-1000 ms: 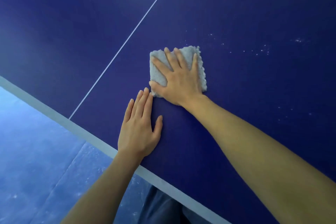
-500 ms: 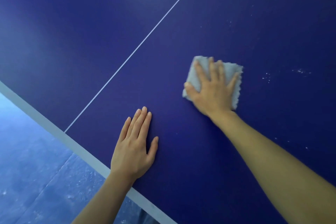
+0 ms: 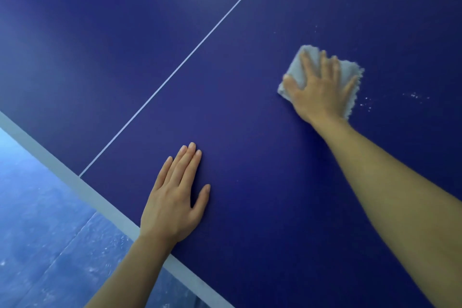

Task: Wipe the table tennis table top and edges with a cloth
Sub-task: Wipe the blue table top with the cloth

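As before, cloth (image 3: pixel 347 70) farther right.

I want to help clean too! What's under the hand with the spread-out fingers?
The right hand presses flat on a folded grey cloth, which lies on the blue table top. The table beneath the cloth is covered, so any dust there cannot be seen.

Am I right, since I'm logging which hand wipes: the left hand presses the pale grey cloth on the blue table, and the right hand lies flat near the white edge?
No, the hands are swapped. In the head view, the right hand presses the pale grey cloth on the blue table; the left hand lies flat near the white edge.
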